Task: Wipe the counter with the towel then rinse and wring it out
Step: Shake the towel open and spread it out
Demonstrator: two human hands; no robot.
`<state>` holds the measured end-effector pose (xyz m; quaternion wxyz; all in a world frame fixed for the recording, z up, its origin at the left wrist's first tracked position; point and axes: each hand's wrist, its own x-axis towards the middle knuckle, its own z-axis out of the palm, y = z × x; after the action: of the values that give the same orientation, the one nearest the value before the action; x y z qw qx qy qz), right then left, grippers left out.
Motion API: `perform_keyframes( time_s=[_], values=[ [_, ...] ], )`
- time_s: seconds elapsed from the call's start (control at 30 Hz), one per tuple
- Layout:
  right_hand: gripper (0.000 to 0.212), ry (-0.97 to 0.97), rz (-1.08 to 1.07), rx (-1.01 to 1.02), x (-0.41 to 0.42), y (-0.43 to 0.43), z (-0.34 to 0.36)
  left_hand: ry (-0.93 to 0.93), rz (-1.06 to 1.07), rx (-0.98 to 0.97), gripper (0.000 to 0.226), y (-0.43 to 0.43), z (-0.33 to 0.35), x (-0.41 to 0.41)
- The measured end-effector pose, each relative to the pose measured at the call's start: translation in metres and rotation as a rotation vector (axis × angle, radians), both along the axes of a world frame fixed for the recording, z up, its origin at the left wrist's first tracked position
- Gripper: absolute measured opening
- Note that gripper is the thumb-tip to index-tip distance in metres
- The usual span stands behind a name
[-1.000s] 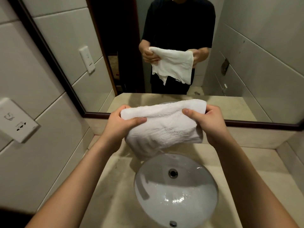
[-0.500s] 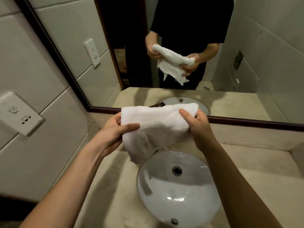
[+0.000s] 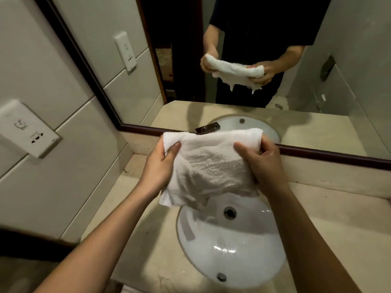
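Note:
A white terry towel (image 3: pixel 209 166), folded over, hangs in the air above the back rim of the white oval sink (image 3: pixel 230 246). My left hand (image 3: pixel 158 166) grips its upper left corner with the thumb on top. My right hand (image 3: pixel 264 163) holds its right side, fingers curled into the cloth. The towel's lower edge droops over the basin's far left side. The beige stone counter (image 3: pixel 338 225) surrounds the sink. The faucet is hidden behind the towel; only its reflection (image 3: pixel 208 129) shows in the mirror.
A dark-framed mirror (image 3: pixel 254 49) runs along the back of the counter and reflects a person in black holding the towel. A white wall socket (image 3: pixel 29 130) sits on the tiled left wall. The drain (image 3: pixel 229 212) is open in the basin.
The towel and both hands have dropped lower toward the basin and the hands have come closer together, bunching the cloth. The view has tilted further down.

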<state>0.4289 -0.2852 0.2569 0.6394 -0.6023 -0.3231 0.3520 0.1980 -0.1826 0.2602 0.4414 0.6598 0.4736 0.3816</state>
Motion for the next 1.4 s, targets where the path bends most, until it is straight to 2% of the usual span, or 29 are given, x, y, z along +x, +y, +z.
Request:
perform_keyframes(
  time_s=[0.1,0.27,0.37,0.43,0.53,0.7,0.77,0.87,0.93,1.07,1.17,1.23,1.3,1.4],
  values=[
    [0.039,0.068,0.187,-0.054,-0.003,-0.001,-0.008,-0.046,0.007,-0.073,0.016,0.008,-0.006,-0.011],
    [0.052,0.083,0.345,-0.134,-0.027,0.016,-0.028,-0.112,-0.041,-0.342,0.037,0.026,-0.014,-0.056],
    [0.042,0.03,0.355,-0.153,-0.052,0.035,-0.043,-0.098,-0.109,-0.504,0.063,0.043,-0.017,-0.09],
    [0.031,0.014,0.336,-0.157,-0.073,0.053,-0.054,-0.018,-0.182,-0.52,0.075,0.059,-0.023,-0.112],
    [0.03,-0.024,0.294,-0.159,-0.104,0.083,-0.076,0.022,-0.177,-0.443,0.075,0.095,-0.034,-0.134],
    [0.022,-0.093,0.081,-0.22,-0.159,0.148,-0.124,0.042,0.018,-0.32,0.047,0.164,-0.085,-0.16],
    [0.024,-0.123,0.022,-0.267,-0.178,0.175,-0.153,0.071,0.054,-0.291,0.043,0.191,-0.115,-0.169],
    [0.036,-0.169,0.019,-0.338,-0.199,0.207,-0.187,0.103,0.086,-0.29,0.047,0.223,-0.155,-0.18],
    [0.033,-0.195,0.019,-0.353,-0.21,0.226,-0.212,0.152,0.106,-0.286,0.053,0.244,-0.18,-0.186],
    [0.054,-0.266,-0.011,-0.463,-0.221,0.262,-0.257,0.31,0.102,-0.203,0.065,0.284,-0.233,-0.197],
    [0.061,-0.284,0.067,-0.557,-0.228,0.286,-0.289,0.394,0.129,-0.147,0.069,0.304,-0.271,-0.201],
    [0.065,-0.37,0.152,-0.625,-0.229,0.292,-0.304,0.527,0.133,-0.022,0.073,0.308,-0.294,-0.2],
    [0.065,-0.538,0.175,-0.699,-0.23,0.291,-0.311,0.716,0.09,0.15,0.078,0.303,-0.317,-0.198],
    [0.065,-0.794,0.034,-0.672,-0.235,0.287,-0.308,0.848,-0.014,0.379,0.058,0.291,-0.342,-0.196]
  ],
)
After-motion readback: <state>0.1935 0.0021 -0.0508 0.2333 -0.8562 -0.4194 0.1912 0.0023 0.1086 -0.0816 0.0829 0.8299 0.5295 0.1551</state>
